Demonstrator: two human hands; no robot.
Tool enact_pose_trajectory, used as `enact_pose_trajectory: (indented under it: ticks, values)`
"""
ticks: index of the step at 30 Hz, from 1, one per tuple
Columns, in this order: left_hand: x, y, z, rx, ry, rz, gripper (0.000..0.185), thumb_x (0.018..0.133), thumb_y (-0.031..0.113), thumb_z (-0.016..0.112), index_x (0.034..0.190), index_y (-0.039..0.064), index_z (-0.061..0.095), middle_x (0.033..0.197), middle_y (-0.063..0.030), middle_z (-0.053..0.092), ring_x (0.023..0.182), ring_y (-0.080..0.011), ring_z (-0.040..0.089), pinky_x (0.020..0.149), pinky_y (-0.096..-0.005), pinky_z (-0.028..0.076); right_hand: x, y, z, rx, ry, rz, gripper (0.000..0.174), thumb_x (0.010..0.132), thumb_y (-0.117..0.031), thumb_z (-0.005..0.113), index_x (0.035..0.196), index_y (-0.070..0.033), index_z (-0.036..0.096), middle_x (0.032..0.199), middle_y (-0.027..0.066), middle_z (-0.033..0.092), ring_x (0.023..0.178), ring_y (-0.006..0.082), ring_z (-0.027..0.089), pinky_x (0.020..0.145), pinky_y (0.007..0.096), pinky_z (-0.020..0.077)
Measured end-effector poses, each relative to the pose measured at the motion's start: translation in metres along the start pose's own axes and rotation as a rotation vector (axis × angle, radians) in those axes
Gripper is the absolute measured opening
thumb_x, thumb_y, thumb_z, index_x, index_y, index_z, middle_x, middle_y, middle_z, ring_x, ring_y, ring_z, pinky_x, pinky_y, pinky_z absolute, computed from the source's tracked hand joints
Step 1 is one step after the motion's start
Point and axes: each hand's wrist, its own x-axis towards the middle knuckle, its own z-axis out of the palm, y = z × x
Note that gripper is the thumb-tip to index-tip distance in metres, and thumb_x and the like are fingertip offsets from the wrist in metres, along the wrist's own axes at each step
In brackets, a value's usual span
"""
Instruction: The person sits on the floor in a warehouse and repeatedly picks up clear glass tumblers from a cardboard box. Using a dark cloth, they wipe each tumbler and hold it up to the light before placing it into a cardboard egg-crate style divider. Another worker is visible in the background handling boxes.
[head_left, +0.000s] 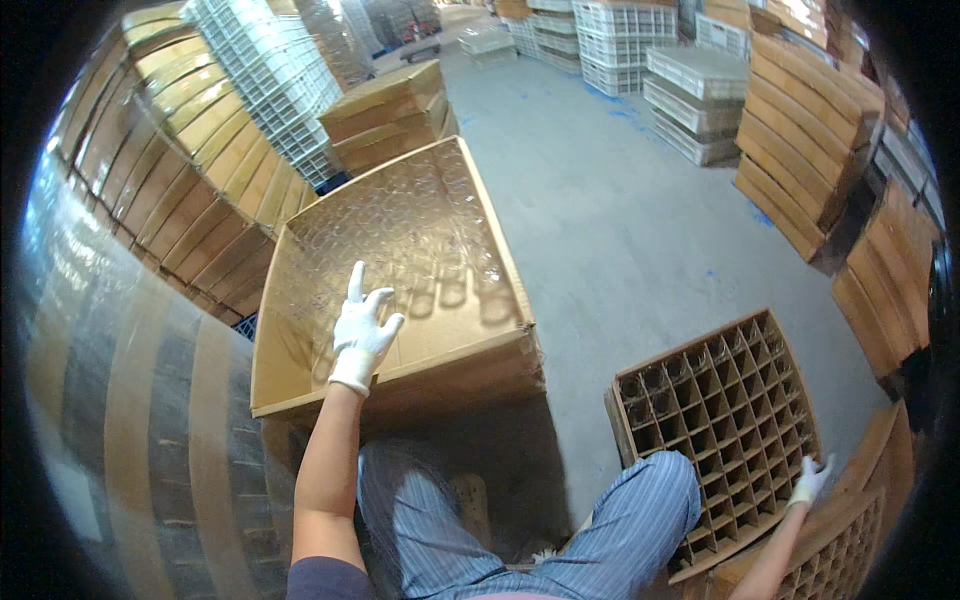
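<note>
My left hand (365, 322), in a white glove, is over the near left part of a large open cardboard box (442, 367), fingers apart and nothing held. Inside that box, many clear glasses (450, 289) stand or lie close together, mostly towards the far side. To the right, a cardboard box with a grid of cardboard dividers (720, 420) holds clear glasses in cells along its far and right edges. My right hand (810, 480), also gloved in white, is at this box's right edge; whether it touches the edge cannot be told.
Another divider grid (840, 547) is at the lower right. Stacked cardboard boxes (806, 112) line the right side, and wrapped stacks (202, 225) rise on the left. White plastic crates (626, 45) stand at the back. Grey floor (600, 210) runs between the rows.
</note>
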Motion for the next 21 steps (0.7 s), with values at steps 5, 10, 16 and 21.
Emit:
enact_pose_trajectory:
  ticks: [5,10,16,21]
  values:
    - [0.033,-0.005,-0.001,0.107,0.007,-0.026,0.041,0.079,0.036,0.076,0.118,0.020,0.072,0.174,-0.0096,0.008,0.123,-0.0354,0.060,0.101,-0.0470,0.053,-0.126,-0.013,0.076,0.380,-0.417,0.077,0.077,0.093,-0.005,0.070,0.161,-0.020,0.036,0.114,0.0009,0.057,0.072,0.0110,0.057,0.059,0.0254,0.0504]
    - [0.107,-0.050,0.040,0.066,0.063,0.014,0.035,0.079,0.034,0.076,0.106,0.012,0.075,0.171,-0.0180,0.020,0.127,-0.0363,0.061,0.100,-0.0470,0.053,-0.271,-0.087,0.076,0.512,-0.432,-0.216,0.082,0.091,-0.002,0.074,0.161,-0.021,0.036,0.117,0.0015,0.059,0.098,0.0138,0.057,0.090,0.0318,0.0520]
    - [0.108,-0.074,0.044,-0.134,0.046,0.221,0.054,0.065,0.024,0.092,0.111,0.004,0.072,0.115,-0.0187,0.061,0.109,-0.0355,0.058,0.096,-0.0457,0.049,-0.341,-0.147,0.042,0.298,-0.366,-0.203,0.083,0.090,-0.011,0.078,0.160,-0.013,0.034,0.138,0.0114,0.059,0.112,0.0200,0.063,0.100,0.0362,0.0531]
    - [-0.048,-0.004,-0.076,-0.272,0.612,0.514,0.035,0.088,0.025,0.082,0.115,0.006,0.072,0.121,-0.0154,0.064,0.112,-0.0292,0.062,0.111,-0.0498,0.039,-0.390,-0.225,0.023,0.270,-0.445,-0.560,0.077,0.093,-0.022,0.077,0.158,-0.010,0.038,0.151,0.0153,0.052,0.123,0.0273,0.062,0.109,0.0426,0.0497]
